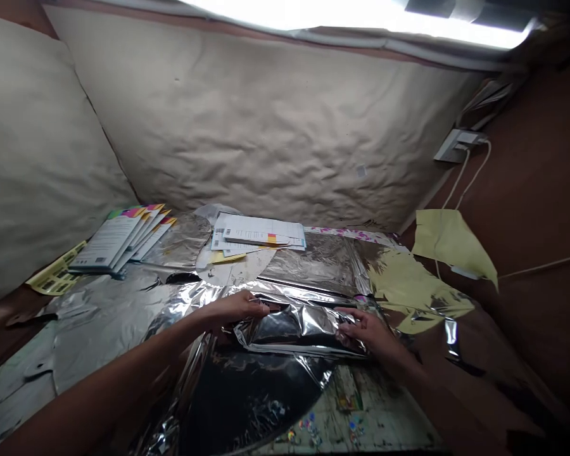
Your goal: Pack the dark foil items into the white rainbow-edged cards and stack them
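2 hands on 1 foil pc, 2 bklt piles.

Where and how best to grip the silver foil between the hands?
Likely by its two short ends: left hand from the left, right hand from the right, pinching lightly. The silver foil runs longways between them, thin and creased; a middle grip would probably crumple it.
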`<state>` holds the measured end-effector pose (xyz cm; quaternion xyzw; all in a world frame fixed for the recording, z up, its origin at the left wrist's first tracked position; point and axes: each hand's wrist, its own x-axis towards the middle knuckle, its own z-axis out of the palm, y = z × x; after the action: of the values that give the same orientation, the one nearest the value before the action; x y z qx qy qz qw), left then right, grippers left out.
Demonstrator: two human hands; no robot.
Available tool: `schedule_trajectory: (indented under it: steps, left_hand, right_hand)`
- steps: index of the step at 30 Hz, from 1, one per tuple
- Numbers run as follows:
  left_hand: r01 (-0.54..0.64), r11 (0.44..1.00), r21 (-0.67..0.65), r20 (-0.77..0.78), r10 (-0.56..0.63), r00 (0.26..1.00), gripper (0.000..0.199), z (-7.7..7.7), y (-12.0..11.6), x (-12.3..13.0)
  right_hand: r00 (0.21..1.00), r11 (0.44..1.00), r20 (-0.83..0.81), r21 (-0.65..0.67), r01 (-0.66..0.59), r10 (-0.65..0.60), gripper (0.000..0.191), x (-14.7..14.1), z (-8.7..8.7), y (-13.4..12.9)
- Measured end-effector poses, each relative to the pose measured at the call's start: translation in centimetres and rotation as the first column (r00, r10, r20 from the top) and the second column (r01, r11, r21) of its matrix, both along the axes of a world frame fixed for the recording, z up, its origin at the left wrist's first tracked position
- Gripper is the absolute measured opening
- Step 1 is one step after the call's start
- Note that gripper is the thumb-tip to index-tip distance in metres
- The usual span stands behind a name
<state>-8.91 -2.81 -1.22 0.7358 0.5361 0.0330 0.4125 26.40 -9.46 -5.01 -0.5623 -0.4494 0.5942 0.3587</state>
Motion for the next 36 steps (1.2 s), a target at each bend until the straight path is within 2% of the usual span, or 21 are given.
schedule_trajectory:
  steps: [1, 3, 5, 6, 8, 9, 11, 12, 13, 14, 15, 16, 17, 18, 20, 23, 26, 28, 32, 36]
  left_hand:
    - [0.007, 0.999, 0.034, -0.078, -0.004, 0.997, 0.055, 0.8, 0.0, 0.0]
    - [-0.013, 0.969, 0.245, -0.272, 0.081, 0.959, 0.053, 2.1, -0.5, 0.5]
    - [0.022, 0.854, 0.519, -0.335, 0.179, 0.925, 0.044, 2.7, -1.7, 1.8]
    - [0.073, 0.792, 0.606, -0.318, 0.156, 0.935, 0.041, 2.5, -2.5, 2.6]
    - [0.228, 0.721, 0.654, -0.278, -0.051, 0.959, 0.045, 1.1, -4.0, 4.4]
    - [0.283, 0.71, 0.645, -0.277, -0.128, 0.952, 0.052, 0.2, -4.6, 5.2]
    - [0.336, 0.736, 0.587, -0.303, -0.185, 0.935, 0.067, -2.0, -5.2, 6.1]
    - [0.339, 0.757, 0.559, -0.319, -0.181, 0.93, 0.073, -2.9, -5.3, 6.2]
    - [0.338, 0.772, 0.539, -0.329, -0.177, 0.928, 0.076, -3.6, -5.3, 6.2]
    - [0.338, 0.778, 0.529, -0.332, -0.177, 0.926, 0.078, -4.1, -5.2, 6.1]
    - [0.339, 0.777, 0.53, -0.33, -0.179, 0.927, 0.079, -4.4, -5.1, 6.0]
    - [0.339, 0.773, 0.536, -0.328, -0.18, 0.927, 0.079, -4.4, -5.0, 5.9]
    - [0.34, 0.77, 0.54, -0.326, -0.181, 0.928, 0.079, -4.4, -5.0, 5.8]
    - [0.341, 0.768, 0.542, -0.326, -0.183, 0.928, 0.078, -4.3, -5.0, 5.7]
    - [0.334, 0.768, 0.547, -0.321, -0.176, 0.931, 0.077, -4.1, -4.9, 5.7]
    - [0.321, 0.774, 0.546, -0.297, -0.179, 0.938, 0.078, -4.0, -4.6, 5.7]
    - [0.321, 0.798, 0.511, -0.282, -0.197, 0.939, 0.081, -3.8, -4.1, 5.4]
    - [0.319, 0.814, 0.486, -0.279, -0.202, 0.939, 0.081, -3.7, -3.9, 5.1]
    - [0.299, 0.821, 0.487, -0.283, -0.175, 0.943, 0.081, -3.6, -4.0, 4.9]
    - [0.31, 0.817, 0.486, -0.298, -0.178, 0.938, 0.081, -3.9, -4.1, 4.8]
  right_hand:
    - [1.0, 1.0, 0.007, 0.004, 0.014, -0.014, 0.077, -0.3, -0.4, 0.1]
    - [1.0, 1.0, 0.025, 0.005, 0.012, -0.012, 0.071, -0.8, -0.6, 0.2]
    - [0.999, 1.0, 0.041, 0.01, 0.0, 0.0, 0.064, -1.1, -0.1, 0.3]
    - [0.999, 1.0, 0.053, 0.012, -0.001, 0.0, 0.062, -1.2, 0.2, 0.3]
    - [0.995, 1.0, 0.104, 0.022, -0.006, 0.003, 0.06, -1.3, 0.8, 0.1]
    - [0.988, 0.999, 0.153, 0.04, -0.003, -0.003, 0.058, -1.4, 1.0, -0.1]
    - [0.94, 0.986, 0.331, 0.166, 0.026, -0.081, 0.054, -1.6, 1.2, -0.8]
    - [0.881, 0.954, 0.442, 0.298, 0.032, -0.168, 0.051, -1.8, 1.3, -1.2]
    - [0.798, 0.891, 0.536, 0.454, 0.003, -0.276, 0.047, -2.1, 1.4, -1.8]
    - [0.707, 0.802, 0.6, 0.593, -0.079, -0.374, 0.044, -2.5, 1.5, -2.3]
    - [0.629, 0.71, 0.647, 0.674, -0.207, -0.431, 0.043, -3.1, 1.6, -2.8]
    - [0.568, 0.636, 0.696, 0.687, -0.351, -0.439, 0.044, -3.7, 1.7, -3.1]
    - [0.516, 0.593, 0.754, 0.647, -0.479, -0.406, 0.045, -4.3, 1.8, -3.3]
    - [0.463, 0.582, 0.817, 0.572, -0.579, -0.343, 0.048, -4.9, 1.8, -3.3]
    - [0.36, 0.613, 0.909, 0.408, -0.677, -0.209, 0.055, -5.8, 1.4, -2.9]
    - [0.286, 0.695, 0.954, 0.264, -0.669, -0.087, 0.061, -6.1, 0.1, -2.4]
    - [0.272, 0.743, 0.96, 0.233, -0.627, -0.072, 0.064, -5.8, -1.2, -2.6]
    - [0.274, 0.754, 0.959, 0.232, -0.614, -0.072, 0.064, -5.6, -1.5, -3.0]
    - [0.291, 0.76, 0.956, 0.201, -0.618, -0.016, 0.064, -5.5, -1.2, -2.9]
    - [0.304, 0.796, 0.953, 0.169, -0.582, 0.02, 0.066, -6.0, -0.8, -2.3]
